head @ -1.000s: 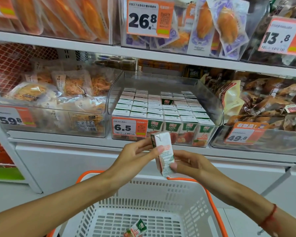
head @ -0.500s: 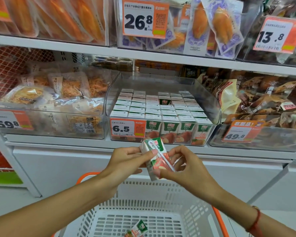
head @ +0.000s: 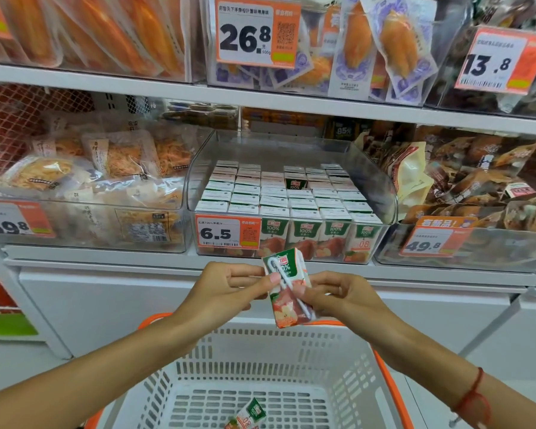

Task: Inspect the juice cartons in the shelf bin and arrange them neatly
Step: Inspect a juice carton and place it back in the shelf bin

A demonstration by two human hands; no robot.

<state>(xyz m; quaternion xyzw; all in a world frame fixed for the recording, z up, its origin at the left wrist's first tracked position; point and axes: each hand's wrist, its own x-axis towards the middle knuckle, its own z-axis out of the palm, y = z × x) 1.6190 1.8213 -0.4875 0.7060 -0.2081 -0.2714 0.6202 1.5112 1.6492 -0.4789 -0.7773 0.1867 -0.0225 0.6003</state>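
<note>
Green-and-white carton [head: 287, 289] pinched between both hands, tilted, straw [head: 287, 286] side facing up, just above rear rim of basket [head: 294, 360] and below shelf bin [head: 381, 193]. Left hand [head: 226, 289] gripping carton's left edge, thumb on front near straw's bend, fingers curled behind. Right hand [head: 338, 297] gripping carton's right side, thumb on lower front beside straw, fingers curled round. Red cord [head: 472, 393] on right wrist.

Clear bin on middle shelf, packed with upright cartons [head: 279, 196] in neat rows; one gap in a rear row, showing green face of carton behind. Orange price tag [head: 226, 232] reading 6.5 on bin's front left.

White basket with orange rim directly below hands; another carton [head: 249, 416] lying on its side at basket's bottom. Bagged snacks [head: 84, 168] in bin left of cartons, brown packets [head: 483, 178] in bin right.
</note>
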